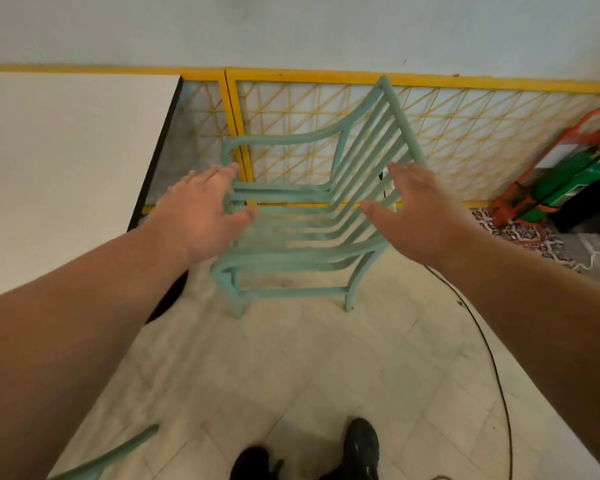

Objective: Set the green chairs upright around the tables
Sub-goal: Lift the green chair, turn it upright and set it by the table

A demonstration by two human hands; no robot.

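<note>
A green metal chair point(291, 223) with slatted seat and back stands on its legs on the tiled floor, facing left toward a white table point(66, 161). My left hand point(201, 209) hovers with fingers spread just in front of the chair's front armrest end, holding nothing. Over by the backrest side, my right hand point(420, 209) is also spread open and grips nothing. Whether either hand touches the chair is unclear. Part of another green chair point(118, 452) shows at the bottom left.
A yellow lattice fence point(465, 133) runs behind the chair along a pale wall. A green cylinder in a red stand point(568, 181) sits at the right, beside a patterned rug point(520, 233). A black cable point(496, 368) crosses the floor. My black shoes point(357, 448) are below.
</note>
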